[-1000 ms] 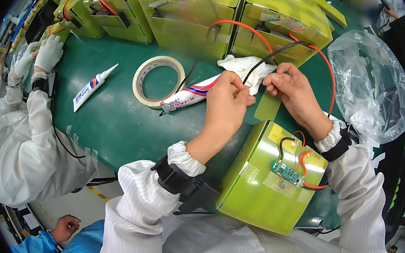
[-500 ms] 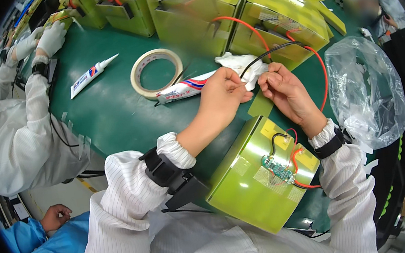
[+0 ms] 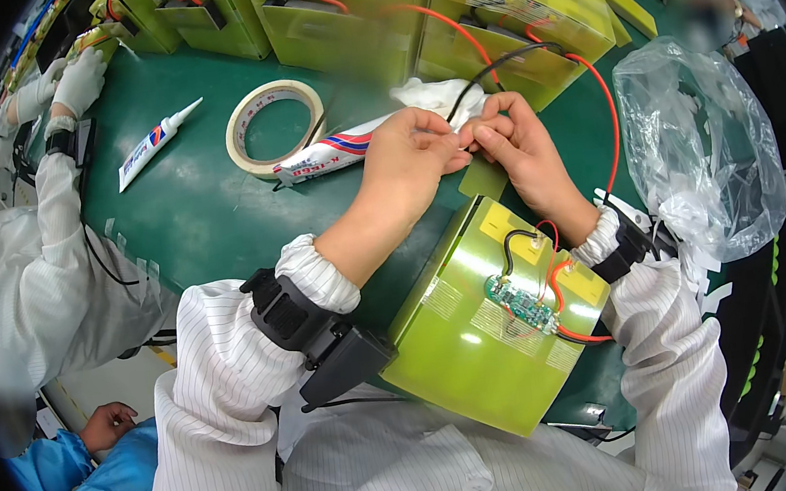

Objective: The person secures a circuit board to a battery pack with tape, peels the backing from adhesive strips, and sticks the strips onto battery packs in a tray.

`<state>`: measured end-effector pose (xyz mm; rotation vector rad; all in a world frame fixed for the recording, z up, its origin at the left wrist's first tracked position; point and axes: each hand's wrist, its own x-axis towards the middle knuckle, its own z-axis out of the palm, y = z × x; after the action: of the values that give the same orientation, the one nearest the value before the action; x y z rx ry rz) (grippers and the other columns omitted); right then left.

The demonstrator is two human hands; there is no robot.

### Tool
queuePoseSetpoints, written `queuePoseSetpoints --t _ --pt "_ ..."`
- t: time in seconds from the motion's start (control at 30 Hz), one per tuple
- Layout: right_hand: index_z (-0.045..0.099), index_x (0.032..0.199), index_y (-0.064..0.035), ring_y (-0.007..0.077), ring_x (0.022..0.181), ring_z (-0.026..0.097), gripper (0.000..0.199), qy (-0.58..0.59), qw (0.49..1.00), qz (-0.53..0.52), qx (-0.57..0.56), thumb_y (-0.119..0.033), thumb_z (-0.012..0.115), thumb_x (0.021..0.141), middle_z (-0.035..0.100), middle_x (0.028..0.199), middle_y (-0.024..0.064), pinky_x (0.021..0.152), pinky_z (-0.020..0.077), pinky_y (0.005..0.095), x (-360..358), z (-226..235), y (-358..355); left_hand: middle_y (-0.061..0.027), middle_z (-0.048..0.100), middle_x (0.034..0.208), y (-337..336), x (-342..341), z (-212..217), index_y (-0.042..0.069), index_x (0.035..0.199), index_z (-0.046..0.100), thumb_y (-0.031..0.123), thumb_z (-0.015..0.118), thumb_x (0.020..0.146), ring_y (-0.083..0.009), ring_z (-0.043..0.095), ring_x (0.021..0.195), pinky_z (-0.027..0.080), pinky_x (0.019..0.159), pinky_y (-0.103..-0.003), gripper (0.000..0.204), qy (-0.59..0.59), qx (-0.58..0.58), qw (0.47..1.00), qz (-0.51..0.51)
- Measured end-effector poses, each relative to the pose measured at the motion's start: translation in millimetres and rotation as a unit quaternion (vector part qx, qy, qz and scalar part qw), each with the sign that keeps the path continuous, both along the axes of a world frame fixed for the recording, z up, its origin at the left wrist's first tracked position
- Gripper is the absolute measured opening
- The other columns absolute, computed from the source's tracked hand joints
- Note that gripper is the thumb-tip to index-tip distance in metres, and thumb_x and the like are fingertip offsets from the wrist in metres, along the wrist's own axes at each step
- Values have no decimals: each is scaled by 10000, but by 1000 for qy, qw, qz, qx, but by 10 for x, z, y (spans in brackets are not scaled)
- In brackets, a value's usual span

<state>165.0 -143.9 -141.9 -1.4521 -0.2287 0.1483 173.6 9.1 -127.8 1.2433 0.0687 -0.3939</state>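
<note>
My left hand [image 3: 410,154] is closed in a pinch at the end of a black wire [image 3: 503,60]. Close against it, my right hand [image 3: 519,146] also has its fingertips pinched together. Whatever small thing lies between the right fingertips is hidden. A crumpled white cloth [image 3: 439,95] lies just behind the fingers. Beside my left hand rests a white tube with red and blue stripes [image 3: 329,156]. In front of me sits a yellow-green wrapped battery pack [image 3: 468,353], with a green circuit board [image 3: 521,304] and red and black wires on its top face.
Several larger yellow-green packs [image 3: 513,18] stand along the back, with a red cable [image 3: 613,114] trailing from them. A tape roll [image 3: 241,146] and a smaller white tube [image 3: 154,149] lie at left. A clear plastic bag [image 3: 702,152] hangs at right. A gloved co-worker's hand [image 3: 82,82] is far left.
My right hand has moved left, so its fingertips now meet those of my left hand. The whole view has shifted slightly; the pack and tubes look unmoved on the table.
</note>
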Motion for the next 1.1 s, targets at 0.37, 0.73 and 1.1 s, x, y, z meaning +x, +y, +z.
queuePoseSetpoints --t 0.37,0.73,1.1 --pt "369 922 -28 88 769 510 94 -47 999 -12 -13 -43 439 860 586 810 61 739 403 224 -4 -116 14 -48 561 685 -22 -19 -28 30 796 455 64 617 765 -111 564 620 448 570 -192 168 -55 127 990 -18" --pt "405 896 -17 130 731 562 95 -117 988 -53 -90 -30 461 820 594 771 86 680 427 247 -11 -112 58 -68 540 637 41 52 -140 35 739 405 38 640 738 -121 551 536 434 466 -202 236 -96 163 982 -13" --pt "414 1019 -15 180 731 566 238 -148 971 -34 -187 -179 449 849 630 834 70 675 416 283 -46 -94 -189 -20 533 624 39 178 -108 52 739 450 70 639 753 -77 493 528 385 498 -171 190 -118 264 955 -70"
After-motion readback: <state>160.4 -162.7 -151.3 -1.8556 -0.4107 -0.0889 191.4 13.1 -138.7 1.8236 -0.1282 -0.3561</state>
